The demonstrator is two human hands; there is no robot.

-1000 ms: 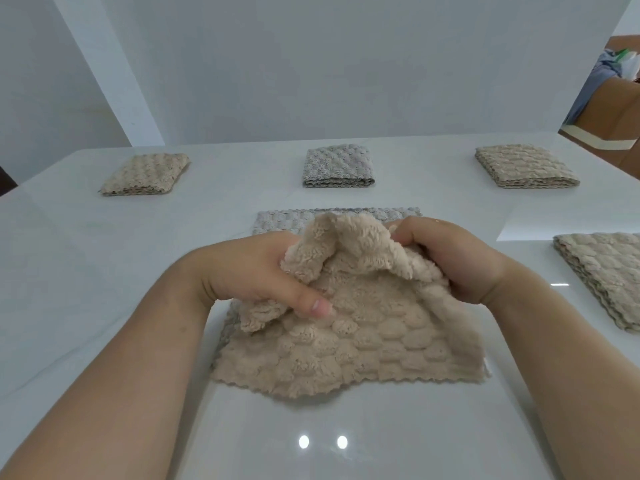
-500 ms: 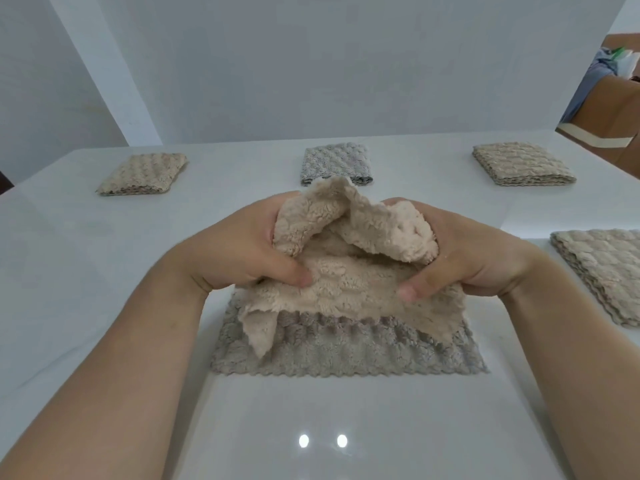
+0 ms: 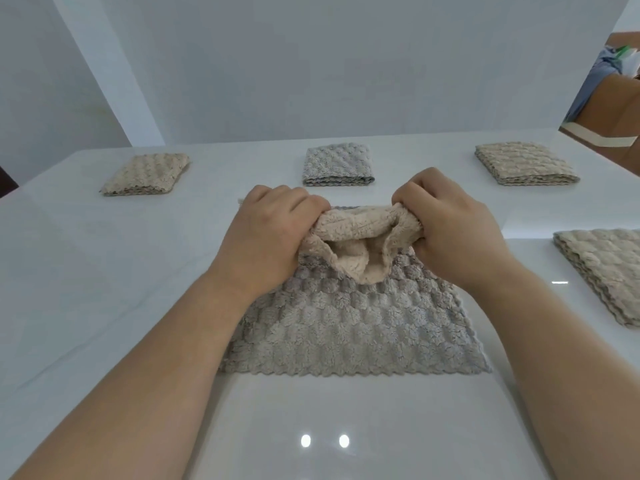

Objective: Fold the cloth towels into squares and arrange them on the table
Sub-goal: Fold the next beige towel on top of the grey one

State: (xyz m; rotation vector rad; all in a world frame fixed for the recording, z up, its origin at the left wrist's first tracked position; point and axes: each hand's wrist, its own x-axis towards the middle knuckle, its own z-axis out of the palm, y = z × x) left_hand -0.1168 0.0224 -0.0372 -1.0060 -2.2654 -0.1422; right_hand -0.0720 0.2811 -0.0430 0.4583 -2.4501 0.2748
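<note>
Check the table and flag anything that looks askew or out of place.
Nothing is spilled or damaged. The folded beige towel, grey towel and second beige towel lie in a tidy far row. Only the beige towel bunched between the left hand and right hand, over the flat grey towel, is untidy.

Your left hand and right hand both grip the bunched beige towel above a grey towel lying flat on the white worktop. Folded towels sit beyond: beige, grey, beige, and one at your right.
</note>
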